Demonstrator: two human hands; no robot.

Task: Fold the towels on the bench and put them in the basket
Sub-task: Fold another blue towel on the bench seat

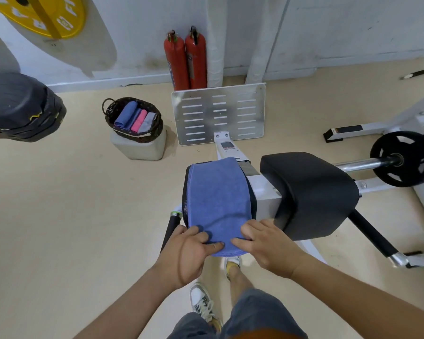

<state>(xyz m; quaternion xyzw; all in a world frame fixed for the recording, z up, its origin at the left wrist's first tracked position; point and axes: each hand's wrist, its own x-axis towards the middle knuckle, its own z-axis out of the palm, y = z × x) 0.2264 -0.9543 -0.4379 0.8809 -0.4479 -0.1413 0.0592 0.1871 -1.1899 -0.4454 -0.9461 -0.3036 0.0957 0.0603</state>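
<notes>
While both hands, left hand (pixel 190 248) & right hand (pixel 264 243), pinch its near edge, blue terry towel (pixel 216 199) runs lengthwise away along black padded bench (pixel 251 192).

Lettering on yellow weight plate (pixel 66 18) blurred, illegible.

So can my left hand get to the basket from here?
Probably not without a step: the left hand pinches the blue towel, and the basket sits well ahead to the left. Only open floor lies between.
</notes>
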